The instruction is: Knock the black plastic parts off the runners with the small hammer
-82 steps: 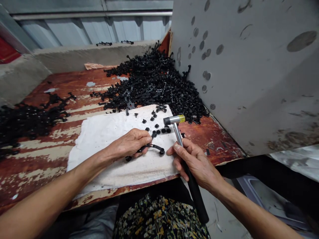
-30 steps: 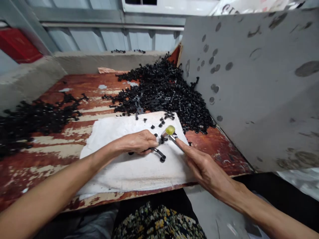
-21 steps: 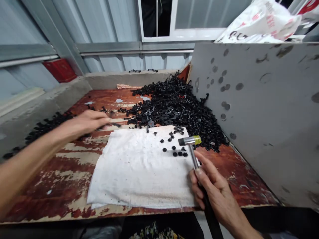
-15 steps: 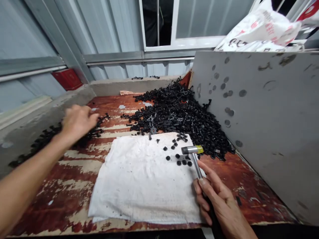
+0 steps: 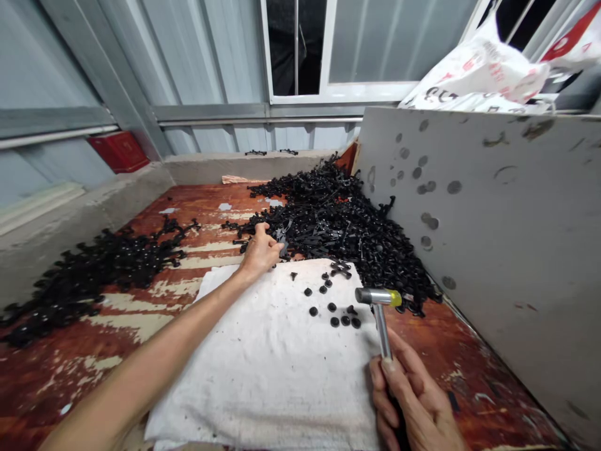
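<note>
My right hand (image 5: 413,391) is wrapped round the handle of a small mallet (image 5: 382,338), which has a metal neck, one dark face and one yellow face. The mallet head is raised by the right edge of a folded white cloth (image 5: 263,363). At the cloth's far edge, my left hand (image 5: 263,252) pinches a slim black part (image 5: 282,238) at the front of a big heap of black parts (image 5: 323,219). Several small round black pieces (image 5: 332,307) lie on the cloth, near a black crossed-arm part (image 5: 341,269).
A second heap of black parts (image 5: 107,263) lies on the left of the worn red-brown tabletop (image 5: 197,219). A grey board (image 5: 498,250) stands along the right side. White printed bags (image 5: 488,69) sit behind it. A red box (image 5: 119,151) is in the back left corner.
My left hand has moved right, from above the left heap to the front of the big heap, and pinches a part there. My right hand still holds the mallet.
</note>
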Demonstrator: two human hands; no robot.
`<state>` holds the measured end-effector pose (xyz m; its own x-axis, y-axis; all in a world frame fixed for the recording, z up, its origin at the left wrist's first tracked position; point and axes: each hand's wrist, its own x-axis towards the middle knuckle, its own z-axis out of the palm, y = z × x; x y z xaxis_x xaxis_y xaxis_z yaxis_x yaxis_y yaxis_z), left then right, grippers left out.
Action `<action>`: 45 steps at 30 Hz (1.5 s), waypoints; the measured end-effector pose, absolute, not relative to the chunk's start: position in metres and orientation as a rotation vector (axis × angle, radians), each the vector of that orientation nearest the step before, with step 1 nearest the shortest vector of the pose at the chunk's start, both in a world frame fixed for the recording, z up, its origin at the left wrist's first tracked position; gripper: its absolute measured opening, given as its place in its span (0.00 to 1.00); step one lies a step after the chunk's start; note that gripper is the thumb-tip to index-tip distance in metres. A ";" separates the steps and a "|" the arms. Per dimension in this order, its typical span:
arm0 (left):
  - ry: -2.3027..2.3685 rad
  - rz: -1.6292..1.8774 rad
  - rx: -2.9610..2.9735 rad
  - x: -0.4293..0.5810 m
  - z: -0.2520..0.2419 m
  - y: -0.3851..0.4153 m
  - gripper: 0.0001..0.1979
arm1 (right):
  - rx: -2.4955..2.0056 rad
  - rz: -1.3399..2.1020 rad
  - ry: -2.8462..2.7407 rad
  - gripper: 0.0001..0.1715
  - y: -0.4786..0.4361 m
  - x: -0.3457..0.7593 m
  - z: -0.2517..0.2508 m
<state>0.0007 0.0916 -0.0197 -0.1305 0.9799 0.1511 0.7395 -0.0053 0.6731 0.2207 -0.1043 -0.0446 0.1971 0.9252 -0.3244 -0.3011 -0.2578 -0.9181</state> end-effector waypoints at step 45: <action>1.443 0.481 1.243 0.025 -0.017 -0.019 0.20 | -1.194 1.467 -1.045 0.20 -0.111 0.219 -0.057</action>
<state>0.0253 -0.0187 -0.0166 0.1705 0.8693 -0.4640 0.4172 0.3630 0.8332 0.2192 -0.1114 -0.0570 -0.0808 0.9800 -0.1819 -0.1485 -0.1923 -0.9700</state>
